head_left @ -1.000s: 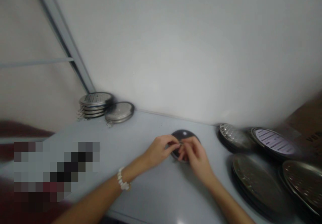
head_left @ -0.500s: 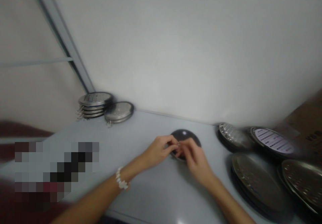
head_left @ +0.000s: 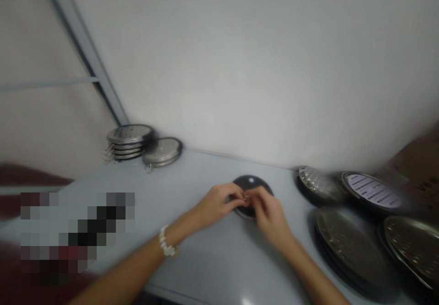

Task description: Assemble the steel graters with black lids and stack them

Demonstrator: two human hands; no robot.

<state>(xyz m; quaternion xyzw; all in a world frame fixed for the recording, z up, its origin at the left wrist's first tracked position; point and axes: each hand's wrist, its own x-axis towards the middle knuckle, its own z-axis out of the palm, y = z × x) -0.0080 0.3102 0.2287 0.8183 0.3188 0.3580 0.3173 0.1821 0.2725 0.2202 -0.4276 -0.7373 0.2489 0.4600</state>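
Both hands meet over a dark, shiny round disc point(head_left: 253, 181) lying on the grey-white table point(head_left: 206, 259). The fingers of my left hand point(head_left: 222, 200) are pinched at the disc's near left side, and a white bracelet circles that wrist. Opposite it, my right hand point(head_left: 269, 210) pinches too, its fingertips almost touching the left ones. A tiny shiny metal piece point(head_left: 245, 197) shows between the fingertips; it is too small and blurred to name. The hands cover much of the disc's near half.
At the back left stand a stack of round perforated metal plates point(head_left: 128, 134) and a lower pile point(head_left: 163, 149). On the right lie several dark-rimmed round plates point(head_left: 350, 245), one with a striped white face point(head_left: 372, 190). Behind them is a cardboard box point(head_left: 418, 172); a wall rises behind the table.
The right fingers have shifted slightly and closed in by the left fingertips. The left hand and the disc stay almost where they were.
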